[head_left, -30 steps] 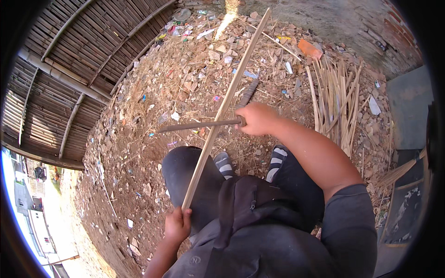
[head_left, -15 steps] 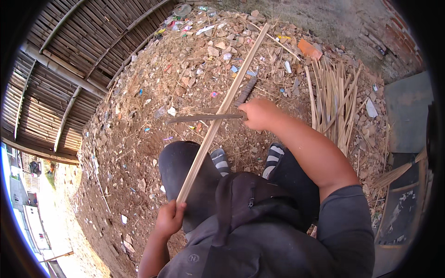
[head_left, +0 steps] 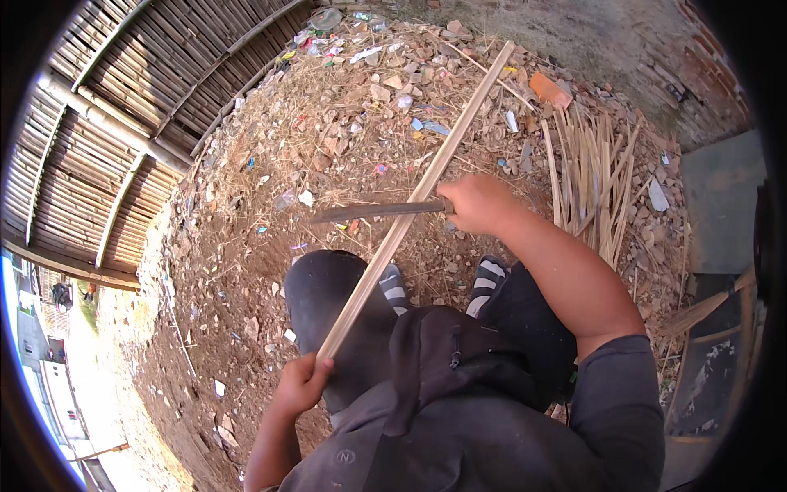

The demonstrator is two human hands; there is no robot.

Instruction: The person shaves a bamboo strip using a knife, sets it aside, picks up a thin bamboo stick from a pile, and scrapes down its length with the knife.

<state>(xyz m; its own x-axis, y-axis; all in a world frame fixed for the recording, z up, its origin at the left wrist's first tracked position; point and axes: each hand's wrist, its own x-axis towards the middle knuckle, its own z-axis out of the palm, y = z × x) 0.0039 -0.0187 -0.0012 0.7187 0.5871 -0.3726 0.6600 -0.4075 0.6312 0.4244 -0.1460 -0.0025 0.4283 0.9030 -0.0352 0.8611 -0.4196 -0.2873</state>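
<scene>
Seated person seen from above, working a long bamboo strip (head_left: 410,209) that runs diagonally from the lower left up toward the rubble at upper right. The left hand (head_left: 299,385) has its fingers wrapped tight around the strip's near end, beside the left knee. The right hand (head_left: 479,205) is closed in a fist on the handle of a long knife (head_left: 373,211), whose dark blade lies roughly level, pointing left, and crosses the strip about midway along it, blade against wood. Two striped sandals (head_left: 443,287) rest on the dirt below the crossing. A bundle of split bamboo strips (head_left: 594,176) lies on the ground to the right; a woven bamboo fence (head_left: 123,107) stands at left
</scene>
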